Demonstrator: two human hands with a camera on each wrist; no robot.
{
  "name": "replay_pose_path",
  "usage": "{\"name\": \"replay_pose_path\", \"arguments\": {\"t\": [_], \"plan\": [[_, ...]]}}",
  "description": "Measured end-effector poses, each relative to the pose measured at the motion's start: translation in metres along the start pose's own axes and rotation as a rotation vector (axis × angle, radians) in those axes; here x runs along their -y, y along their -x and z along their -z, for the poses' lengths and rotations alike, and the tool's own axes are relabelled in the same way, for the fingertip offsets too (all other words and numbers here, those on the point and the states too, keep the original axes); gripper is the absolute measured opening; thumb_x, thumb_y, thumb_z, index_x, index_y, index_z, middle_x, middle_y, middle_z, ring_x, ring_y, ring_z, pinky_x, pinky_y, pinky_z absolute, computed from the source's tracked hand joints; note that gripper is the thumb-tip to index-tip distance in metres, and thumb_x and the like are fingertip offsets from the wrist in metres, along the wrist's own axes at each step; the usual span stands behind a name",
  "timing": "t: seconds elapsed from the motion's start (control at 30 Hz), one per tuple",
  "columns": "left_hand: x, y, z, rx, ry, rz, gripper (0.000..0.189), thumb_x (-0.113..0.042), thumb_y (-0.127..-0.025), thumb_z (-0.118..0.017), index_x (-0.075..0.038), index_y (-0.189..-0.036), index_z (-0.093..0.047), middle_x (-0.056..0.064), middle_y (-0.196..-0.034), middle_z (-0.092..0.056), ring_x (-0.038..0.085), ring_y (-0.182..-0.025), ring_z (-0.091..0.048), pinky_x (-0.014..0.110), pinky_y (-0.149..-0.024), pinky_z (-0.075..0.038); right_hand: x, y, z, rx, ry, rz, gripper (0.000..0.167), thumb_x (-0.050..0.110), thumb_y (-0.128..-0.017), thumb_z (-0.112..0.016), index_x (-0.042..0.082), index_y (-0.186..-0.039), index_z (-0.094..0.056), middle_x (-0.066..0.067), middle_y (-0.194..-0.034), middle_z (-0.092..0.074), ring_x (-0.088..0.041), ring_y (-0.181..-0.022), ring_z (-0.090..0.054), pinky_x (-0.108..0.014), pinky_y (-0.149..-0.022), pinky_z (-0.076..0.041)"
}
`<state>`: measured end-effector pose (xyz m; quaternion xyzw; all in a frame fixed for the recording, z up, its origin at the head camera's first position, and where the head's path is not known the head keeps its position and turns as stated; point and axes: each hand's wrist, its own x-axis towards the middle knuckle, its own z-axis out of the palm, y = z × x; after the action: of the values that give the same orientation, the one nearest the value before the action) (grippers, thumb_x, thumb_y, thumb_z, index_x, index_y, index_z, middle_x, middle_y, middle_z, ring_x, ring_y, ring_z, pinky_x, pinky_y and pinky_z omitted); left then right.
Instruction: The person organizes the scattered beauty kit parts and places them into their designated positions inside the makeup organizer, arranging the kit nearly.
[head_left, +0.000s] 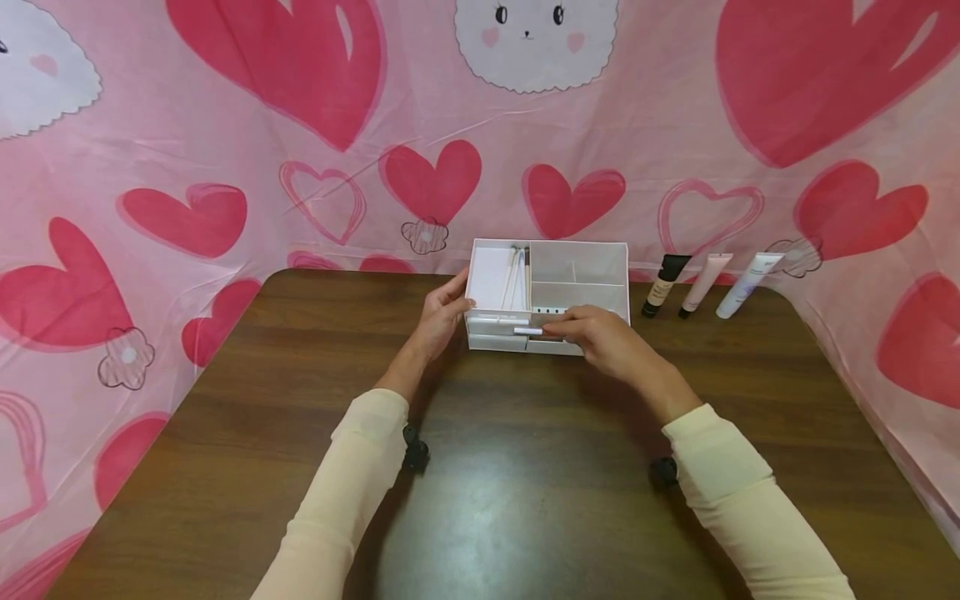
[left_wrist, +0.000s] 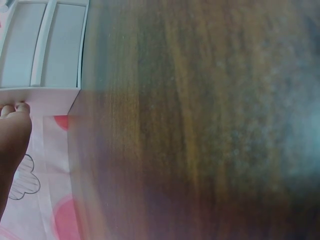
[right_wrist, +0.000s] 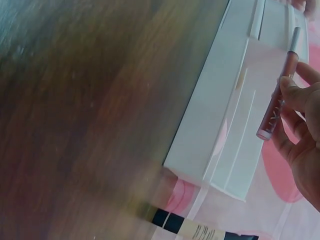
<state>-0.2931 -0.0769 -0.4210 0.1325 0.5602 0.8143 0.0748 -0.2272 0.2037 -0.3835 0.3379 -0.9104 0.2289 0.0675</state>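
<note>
A white desk organizer [head_left: 495, 275] stands at the back middle of the table. My left hand [head_left: 441, 315] rests against its left side, fingertips on the side wall in the left wrist view. With thumb and fingers, my right hand [head_left: 609, 340] pinches a lip gloss tube [right_wrist: 276, 100], brownish-pink with a pale cap. The tube lies nearly level before the organizer's right front, its cap [head_left: 528, 331] pointing left. Several thin makeup brushes [head_left: 517, 279] stand in the organizer's left compartment. Part of the organizer's right front is hidden behind my right hand.
Right of the organizer stand a black-and-beige tube [head_left: 663, 287], a pink tube [head_left: 705, 285] and a white tube [head_left: 749, 285], close to the back edge. A pink heart-patterned cloth [head_left: 330, 108] hangs behind the brown wooden table [head_left: 495, 467].
</note>
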Motion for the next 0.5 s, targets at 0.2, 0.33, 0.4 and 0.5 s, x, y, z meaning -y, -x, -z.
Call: {"name": "replay_pose_path", "arguments": {"t": [0.2,0.33,0.4,0.5], "plan": [[0.000,0.001,0.000,0.000,0.004,0.001,0.070,0.017,-0.090,-0.040,0.007,-0.157,-0.023,0.020,-0.168,-0.023,0.008,-0.122,-0.047,0.010,-0.093,-0.047,-0.008,0.005,0.008,-0.019,0.037,-0.024,0.045,-0.010,-0.089,-0.066,0.016,-0.126,-0.074,-0.006,-0.108,-0.073,-0.021,-0.095,-0.065,-0.041,-0.088,-0.060],[0.000,0.001,0.000,-0.006,0.018,0.008,0.070,0.017,-0.090,-0.041,0.007,-0.157,-0.024,0.019,-0.168,-0.024,0.010,-0.124,-0.046,0.010,-0.093,-0.047,-0.015,0.008,0.016,-0.063,0.070,0.001,0.042,-0.010,-0.089,-0.065,0.015,-0.122,-0.076,-0.006,-0.106,-0.073,-0.021,-0.096,-0.066,-0.042,-0.086,-0.060],[0.000,0.001,-0.001,-0.010,0.019,0.010,0.070,0.017,-0.090,-0.041,0.007,-0.157,-0.024,0.019,-0.168,-0.023,0.013,-0.127,-0.045,0.010,-0.093,-0.047,-0.019,0.009,0.020,-0.081,0.079,0.006,0.040,-0.009,-0.088,-0.068,0.015,-0.120,-0.077,-0.006,-0.106,-0.074,-0.022,-0.096,-0.067,-0.042,-0.085,-0.060],[-0.001,0.001,-0.001,-0.016,0.022,0.011,0.071,0.017,-0.090,-0.041,0.007,-0.157,-0.023,0.019,-0.169,-0.023,0.016,-0.132,-0.042,0.010,-0.093,-0.047,-0.023,0.010,0.025,-0.089,0.085,-0.006,0.042,-0.008,-0.086,-0.072,0.015,-0.121,-0.077,-0.006,-0.108,-0.074,-0.024,-0.096,-0.066,-0.044,-0.086,-0.060]]}}
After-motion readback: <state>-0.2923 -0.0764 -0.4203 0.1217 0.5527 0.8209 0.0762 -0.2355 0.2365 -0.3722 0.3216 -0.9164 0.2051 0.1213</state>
